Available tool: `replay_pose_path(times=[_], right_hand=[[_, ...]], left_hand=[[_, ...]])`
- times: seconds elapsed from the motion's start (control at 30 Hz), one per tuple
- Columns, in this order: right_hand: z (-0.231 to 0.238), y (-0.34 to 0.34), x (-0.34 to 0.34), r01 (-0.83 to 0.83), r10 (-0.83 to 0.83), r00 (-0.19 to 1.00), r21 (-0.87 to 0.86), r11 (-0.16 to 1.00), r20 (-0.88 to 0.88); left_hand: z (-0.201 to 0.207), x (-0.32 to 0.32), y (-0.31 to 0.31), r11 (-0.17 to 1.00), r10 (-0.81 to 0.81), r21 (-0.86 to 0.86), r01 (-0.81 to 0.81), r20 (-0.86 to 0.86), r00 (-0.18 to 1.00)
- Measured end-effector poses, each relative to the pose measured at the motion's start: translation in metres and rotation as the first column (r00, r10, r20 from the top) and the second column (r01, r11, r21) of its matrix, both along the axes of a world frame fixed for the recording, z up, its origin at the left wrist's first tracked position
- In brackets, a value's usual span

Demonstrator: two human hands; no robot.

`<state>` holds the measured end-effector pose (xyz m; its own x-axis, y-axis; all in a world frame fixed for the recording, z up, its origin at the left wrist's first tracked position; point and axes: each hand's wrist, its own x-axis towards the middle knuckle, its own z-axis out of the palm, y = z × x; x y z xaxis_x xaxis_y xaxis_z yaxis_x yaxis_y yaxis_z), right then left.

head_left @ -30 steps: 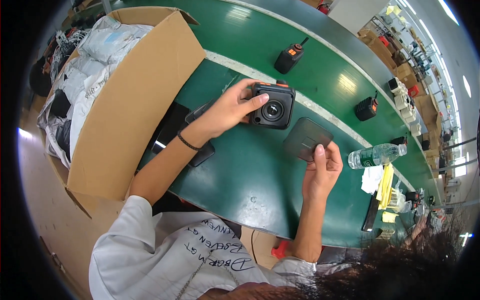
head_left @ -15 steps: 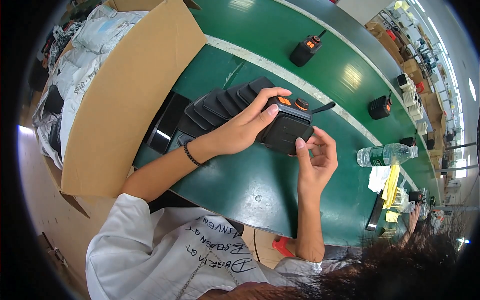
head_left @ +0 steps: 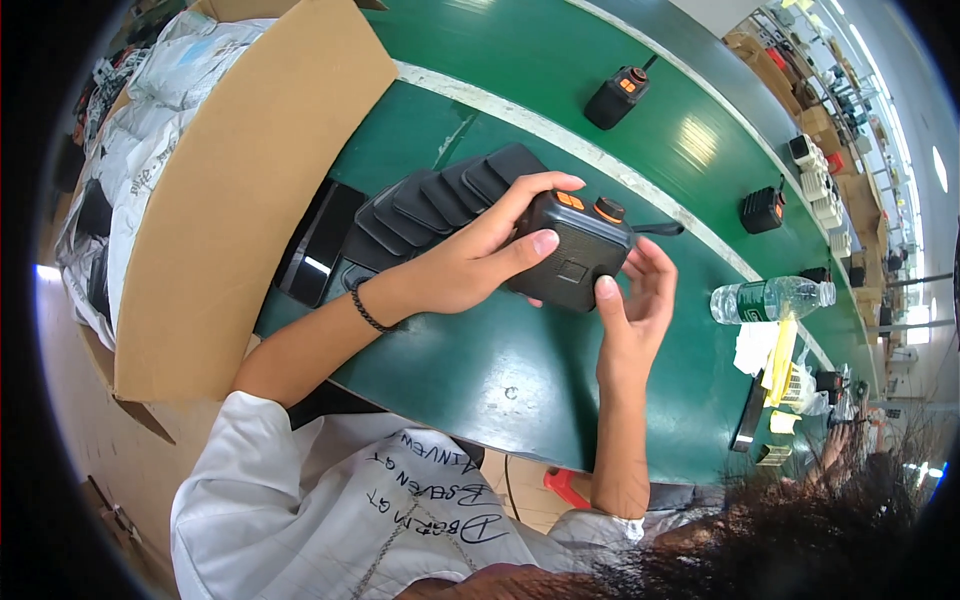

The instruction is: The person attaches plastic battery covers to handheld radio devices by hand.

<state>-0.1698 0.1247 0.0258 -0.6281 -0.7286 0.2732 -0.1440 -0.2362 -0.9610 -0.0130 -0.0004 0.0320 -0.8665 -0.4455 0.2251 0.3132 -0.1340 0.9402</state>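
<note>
A boxy black device [head_left: 572, 248] with orange buttons, an orange-ringed knob and a strap loop is held up over the green table. My left hand [head_left: 478, 258] wraps its left side, thumb on the front face and fingers over the top edge. My right hand [head_left: 640, 315] grips the lower right corner, thumb in front and fingers mostly behind. The front face is dark, with a small square mark. Beside my left wrist, several flat black covers [head_left: 425, 210] lie overlapped in a row on the table.
A large cardboard box [head_left: 245, 190] with white wrapping stands at the left, beside a glossy black slab [head_left: 318, 245]. Farther off are two similar devices [head_left: 617, 98] [head_left: 763, 210]. A plastic bottle [head_left: 765, 300] lies at the right, near yellow strips [head_left: 778, 365]. Another person is at the far right.
The front of the device has turned, and the loose-looking cover seen on it before no longer stands off; a face with a square mark shows. Both hands keep their hold.
</note>
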Motion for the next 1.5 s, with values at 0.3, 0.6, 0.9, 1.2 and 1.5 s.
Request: replay_pose_path(times=[0.3, 0.6, 0.9, 1.2, 1.5], right_hand=[[0.000, 0.005, -0.008, -0.359, 0.338, 0.887, 0.008, 0.933, 0.313], [-0.001, 0.004, -0.006, -0.319, 0.303, 0.924, 0.033, 0.947, 0.235], [-0.012, 0.007, -0.009, -0.267, 0.216, 0.939, 0.169, 0.949, 0.269], [-0.014, 0.004, -0.006, -0.257, 0.226, 0.951, 0.135, 0.957, 0.211], [-0.018, -0.004, 0.004, -0.323, 0.300, 0.932, 0.090, 0.942, 0.203]], left_hand=[[0.008, 0.007, 0.005, 0.994, -0.096, 0.061, 0.093, 0.047, 0.994], [-0.005, 0.003, 0.003, 0.985, -0.057, -0.164, 0.055, -0.003, 0.998], [-0.008, 0.000, -0.001, 0.984, -0.069, -0.158, 0.079, 0.066, 0.995], [-0.016, -0.001, 0.002, 0.980, 0.027, -0.200, -0.013, 0.068, 0.997], [-0.026, -0.007, 0.001, 0.967, 0.217, -0.154, -0.204, 0.068, 0.974]])
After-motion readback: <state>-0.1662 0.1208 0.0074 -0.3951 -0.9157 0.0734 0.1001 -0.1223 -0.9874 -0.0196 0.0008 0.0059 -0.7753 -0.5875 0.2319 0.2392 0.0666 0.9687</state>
